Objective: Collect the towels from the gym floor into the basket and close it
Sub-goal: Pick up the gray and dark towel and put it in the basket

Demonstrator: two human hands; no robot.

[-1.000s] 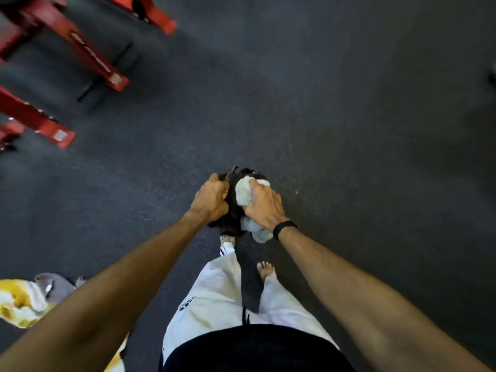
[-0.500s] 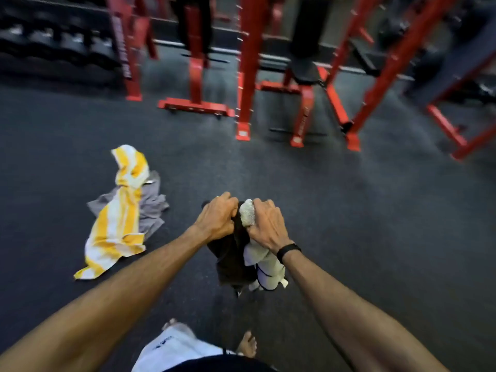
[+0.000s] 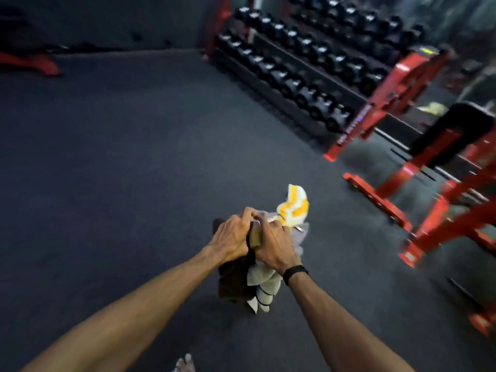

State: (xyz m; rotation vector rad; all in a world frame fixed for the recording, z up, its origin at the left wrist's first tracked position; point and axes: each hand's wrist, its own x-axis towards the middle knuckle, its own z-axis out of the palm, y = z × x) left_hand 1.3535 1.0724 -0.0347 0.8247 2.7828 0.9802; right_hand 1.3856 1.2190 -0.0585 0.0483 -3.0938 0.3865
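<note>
Both hands hold towels up over the floor (image 3: 120, 170). L hand (image 3: 232, 237) grips dark towel (image 3: 232, 280), R hand (image 3: 271, 244) grips white towel (image 3: 264, 280). Yellow-striped towel (image 3: 295, 205) shows just past R hand.

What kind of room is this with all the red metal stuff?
It looks like a gym. A long rack of dumbbells stands along the wall, red weight benches stand on the right, and the dark floor looks like rubber matting.
</note>
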